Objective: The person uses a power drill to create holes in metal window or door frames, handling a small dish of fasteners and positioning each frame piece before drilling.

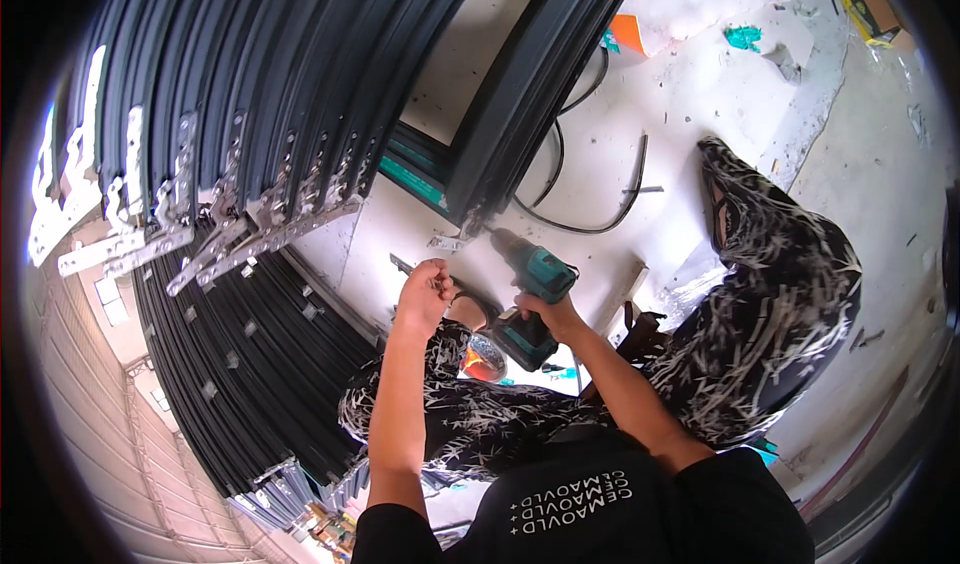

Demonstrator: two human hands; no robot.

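My right hand (pixel 552 314) is wrapped round the grip of a teal and black cordless drill (pixel 540 270). The drill's nose points up and left, at the lower corner of a dark window frame (pixel 487 154). A small metal hinge piece (pixel 447 243) sticks out from that corner, close to the drill tip; whether the tip touches it I cannot tell. Left of the drill, my left hand (pixel 427 289) is closed, its fingers curled in a pinch. Anything between those fingers is too small or hidden to make out.
Many dark frames (pixel 270 64) stand stacked at the upper left, with metal hinge arms (pixel 235 249) jutting from their ends. Another stack of dark profiles (pixel 230 364) lies below. Black rubber strips (pixel 600 226) curl on the pale floor. A carton (pixel 868 4) sits at the far right.
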